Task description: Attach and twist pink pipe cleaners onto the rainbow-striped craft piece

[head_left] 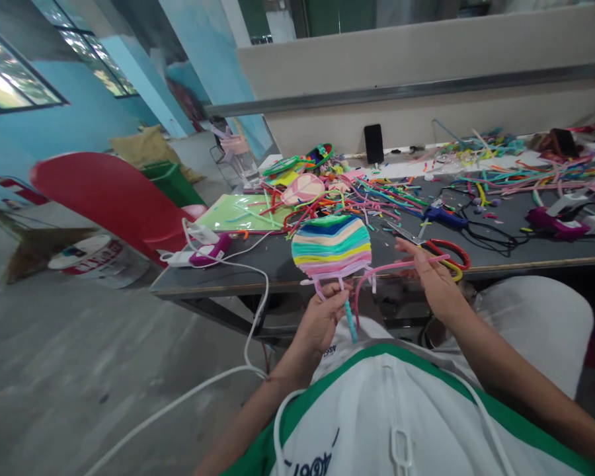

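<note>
My left hand (324, 317) pinches the lower stems of a round piece made of striped pipe cleaners (332, 248), with bands of blue, green, peach, yellow and pink. A turquoise wrapped stem (350, 322) hangs below its fingers. In my right hand (434, 281) is a long pink pipe cleaner (389, 267), which bends down at its left end beside the striped piece. Red-and-yellow-handled scissors (449, 254) lie at the table edge just behind my right hand, blades pointing left. Whether the pink pipe cleaner touches the striped piece I cannot tell.
Loose pipe cleaners (387, 192) cover the back of the table. A blue glue gun (446, 216) with black cord lies right of centre. A purple-and-white plug block (211, 251) trails a white cable. A phone (373, 144) leans on the wall; a red chair (109, 198) stands left.
</note>
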`<state>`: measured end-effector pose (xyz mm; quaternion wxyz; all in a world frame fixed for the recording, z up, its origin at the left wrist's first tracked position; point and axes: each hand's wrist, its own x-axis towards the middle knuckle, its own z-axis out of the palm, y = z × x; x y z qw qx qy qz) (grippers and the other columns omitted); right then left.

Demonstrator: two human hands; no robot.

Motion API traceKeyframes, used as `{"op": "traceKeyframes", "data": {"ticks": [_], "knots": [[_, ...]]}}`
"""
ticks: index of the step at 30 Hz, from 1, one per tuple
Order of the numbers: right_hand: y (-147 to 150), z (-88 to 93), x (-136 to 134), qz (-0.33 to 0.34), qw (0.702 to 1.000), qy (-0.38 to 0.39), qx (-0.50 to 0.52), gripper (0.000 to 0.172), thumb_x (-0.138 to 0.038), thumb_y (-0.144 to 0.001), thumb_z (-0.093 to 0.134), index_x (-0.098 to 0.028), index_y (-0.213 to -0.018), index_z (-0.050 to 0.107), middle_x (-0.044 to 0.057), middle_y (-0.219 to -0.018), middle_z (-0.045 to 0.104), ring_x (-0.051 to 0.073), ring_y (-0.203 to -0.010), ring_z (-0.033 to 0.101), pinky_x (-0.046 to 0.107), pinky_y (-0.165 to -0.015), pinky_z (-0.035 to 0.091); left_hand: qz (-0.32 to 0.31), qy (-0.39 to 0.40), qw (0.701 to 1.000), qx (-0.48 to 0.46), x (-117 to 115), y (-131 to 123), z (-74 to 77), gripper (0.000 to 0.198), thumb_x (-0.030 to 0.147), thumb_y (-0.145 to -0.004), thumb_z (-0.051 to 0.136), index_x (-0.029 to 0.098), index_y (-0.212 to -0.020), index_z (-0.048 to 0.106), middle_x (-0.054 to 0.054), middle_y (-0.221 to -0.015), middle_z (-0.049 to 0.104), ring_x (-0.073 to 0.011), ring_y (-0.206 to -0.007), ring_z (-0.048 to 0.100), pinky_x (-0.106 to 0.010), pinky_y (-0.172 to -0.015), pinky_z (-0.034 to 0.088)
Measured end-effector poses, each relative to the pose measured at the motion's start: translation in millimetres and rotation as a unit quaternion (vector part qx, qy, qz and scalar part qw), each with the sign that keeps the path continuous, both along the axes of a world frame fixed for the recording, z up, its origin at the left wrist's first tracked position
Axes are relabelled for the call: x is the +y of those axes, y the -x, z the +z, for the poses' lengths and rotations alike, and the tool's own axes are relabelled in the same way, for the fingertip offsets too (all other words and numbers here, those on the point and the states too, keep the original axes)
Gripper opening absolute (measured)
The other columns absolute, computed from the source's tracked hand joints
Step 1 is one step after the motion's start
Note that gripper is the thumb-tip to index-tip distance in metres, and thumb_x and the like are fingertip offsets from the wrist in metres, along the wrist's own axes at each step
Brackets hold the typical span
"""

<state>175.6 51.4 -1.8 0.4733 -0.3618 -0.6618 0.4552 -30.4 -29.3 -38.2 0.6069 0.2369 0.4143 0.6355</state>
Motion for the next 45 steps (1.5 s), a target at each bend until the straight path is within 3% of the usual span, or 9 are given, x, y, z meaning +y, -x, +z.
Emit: {"op": "traceKeyframes", "data": {"ticks": [6,10,16,26,32,37,40,43,45], "knots": [[14.8,4.9,10.9,0.094,0.992,0.020,0.084,0.040,-0.047,-0.091,0.046,-0.031,-0.126,0.058,0.000,-0.153,0.026,0.018,-0.102,0.060,0.032,-0.079,0.057,0.053,-0.042,0.997,0.043,-4.3,22.1,22.4,0.019,0.022,-0.065,0.075,0.017,-0.081,0.065,-0.002,-0.089,0.068,-0.0146,-0.074,0.065,-0.030,-0.075,0.051],[23.4,3.8,24.2,0.169,0.969,0.055,0.172,0.044,-0.042,-0.088,0.054,-0.031,-0.130,0.053,0.003,-0.145,0.043,0.020,-0.110,0.058,0.038,-0.090,0.053,0.099,-0.044,0.989,0.097,-18.4,47.7,29.5,0.021,0.024,-0.068,0.073,0.018,-0.086,0.064,-0.002,-0.092,0.069,-0.0106,-0.064,0.061,-0.026,-0.064,0.050],[21.8,15.1,39.9,0.115,0.974,0.008,0.195,0.042,-0.035,-0.087,0.055,-0.029,-0.128,0.055,0.005,-0.137,0.051,0.020,-0.111,0.057,0.040,-0.093,0.049,0.150,-0.028,0.979,0.136,-47.5,90.1,34.8,0.023,0.024,-0.067,0.074,0.016,-0.086,0.065,-0.006,-0.090,0.071,-0.0103,-0.062,0.057,-0.022,-0.058,0.045],[91.0,-9.3,100.8,0.082,0.968,-0.130,-0.196,0.037,-0.020,-0.077,0.058,-0.019,-0.113,0.066,0.008,-0.110,0.066,0.015,-0.077,0.059,0.035,-0.079,0.049,0.210,-0.013,0.967,0.144,-70.6,121.0,31.4,0.023,0.023,-0.064,0.076,0.016,-0.084,0.066,-0.008,-0.089,0.072,-0.0131,-0.064,0.059,-0.024,-0.059,0.047],[157.8,-10.9,78.7,0.323,0.918,-0.106,-0.203,0.079,-0.019,-0.065,0.071,-0.022,-0.139,0.043,0.013,-0.139,0.047,0.009,-0.064,0.058,0.024,-0.059,0.049,0.209,-0.027,0.970,0.124,-71.2,121.7,31.0,0.020,0.022,-0.065,0.076,0.017,-0.082,0.067,-0.006,-0.087,0.072,-0.0115,-0.062,0.057,-0.024,-0.060,0.047],[157.1,9.8,72.4,0.488,0.806,-0.130,-0.309,0.021,-0.017,-0.073,0.062,-0.019,-0.089,0.075,-0.001,-0.076,0.072,0.011,-0.062,0.061,0.021,-0.060,0.045,0.216,-0.039,0.967,0.127,-79.7,133.7,31.0,0.015,0.022,-0.069,0.073,0.019,-0.083,0.068,-0.005,-0.085,0.071,-0.0124,-0.063,0.056,-0.025,-0.059,0.048],[132.5,36.5,98.3,0.406,0.822,-0.189,-0.351,0.016,-0.011,-0.069,0.064,-0.021,-0.073,0.076,-0.005,-0.069,0.072,0.011,-0.063,0.062,0.020,-0.060,0.043,0.241,-0.041,0.960,0.133,-86.3,144.5,28.7,0.012,0.018,-0.071,0.072,0.019,-0.082,0.069,-0.003,-0.082,0.070,-0.0150,-0.073,0.059,-0.024,-0.062,0.049],[99.6,76.1,136.1,0.193,0.883,-0.246,-0.350,0.012,-0.015,-0.069,0.066,-0.016,-0.075,0.076,-0.005,-0.066,0.071,0.009,-0.063,0.062,0.020,-0.063,0.041,0.255,-0.034,0.956,0.140,-90.1,151.7,26.8,0.009,0.018,-0.072,0.071,0.019,-0.081,0.069,-0.002,-0.080,0.069,-0.0146,-0.071,0.059,-0.024,-0.061,0.049],[76.6,106.4,158.8,0.061,0.904,-0.254,-0.338,0.036,-0.028,-0.081,0.047,-0.005,-0.082,0.075,-0.001,-0.067,0.070,0.007,-0.067,0.062,0.022,-0.063,0.037,0.260,-0.027,0.956,0.135,-90.3,153.6,26.5,0.010,0.017,-0.071,0.071,0.020,-0.080,0.069,-0.001,-0.079,0.069,-0.0128,-0.067,0.058,-0.023,-0.059,0.050]]}}
